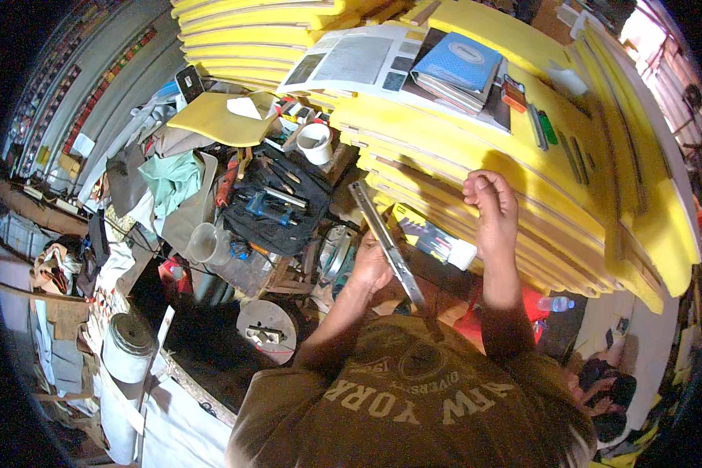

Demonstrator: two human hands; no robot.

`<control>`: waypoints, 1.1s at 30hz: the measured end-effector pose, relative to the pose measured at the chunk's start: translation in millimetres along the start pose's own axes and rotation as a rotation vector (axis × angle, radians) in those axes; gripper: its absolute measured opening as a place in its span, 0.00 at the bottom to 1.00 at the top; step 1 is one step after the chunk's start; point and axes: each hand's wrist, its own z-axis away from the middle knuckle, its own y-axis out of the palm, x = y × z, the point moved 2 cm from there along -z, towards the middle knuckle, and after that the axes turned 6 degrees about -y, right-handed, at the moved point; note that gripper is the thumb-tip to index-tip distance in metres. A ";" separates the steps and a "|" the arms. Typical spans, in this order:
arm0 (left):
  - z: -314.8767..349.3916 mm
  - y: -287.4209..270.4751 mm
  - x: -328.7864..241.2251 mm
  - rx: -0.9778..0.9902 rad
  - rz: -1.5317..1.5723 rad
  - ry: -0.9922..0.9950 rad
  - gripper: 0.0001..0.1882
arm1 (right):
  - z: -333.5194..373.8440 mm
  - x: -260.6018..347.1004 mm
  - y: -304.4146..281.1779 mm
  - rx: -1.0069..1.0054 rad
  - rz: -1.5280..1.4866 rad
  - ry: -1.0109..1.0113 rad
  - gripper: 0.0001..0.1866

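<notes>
My left hand [370,264] is wrapped round a long, narrow metal rail [388,243], which looks like a drawer slide with slots along it. The rail slants from its far upper-left end down toward my chest. To the right, my right hand [493,209] is raised beside the stack of yellow padded boards [413,168], its fingers curled in. Whatever those fingers may hold is too small or hidden to make out. Between the two hands lies a yellow and dark printed package [429,234], with a white piece [461,254] at its right end.
On the boards rest a blue notebook [464,58], an orange box [513,95] and pens. A cluttered bench at left bears a white cup [314,143], a blue tool [269,209] and a clear container [208,243]. A person [604,390] is low at right, near a bottle [556,303].
</notes>
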 end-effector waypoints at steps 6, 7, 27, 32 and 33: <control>4.0 -11.8 -16.5 -0.088 0.156 -0.097 0.10 | 42.8 20.6 -6.9 0.233 0.247 -0.117 0.08; 5.1 -9.0 -19.6 -0.091 0.137 -0.098 0.10 | 48.1 25.6 -1.0 0.278 0.328 -0.260 0.10; 11.4 -55.0 -23.5 -0.193 0.094 0.103 0.15 | 64.4 -47.4 42.8 0.203 0.478 -0.056 0.07; 22.7 -39.4 -31.2 -0.147 -0.116 0.273 0.12 | 82.7 -106.8 49.4 -0.035 -0.146 0.568 0.11; 22.9 -33.3 -30.6 -0.142 -0.132 0.306 0.12 | 86.5 -115.0 55.7 -0.103 -0.316 0.573 0.12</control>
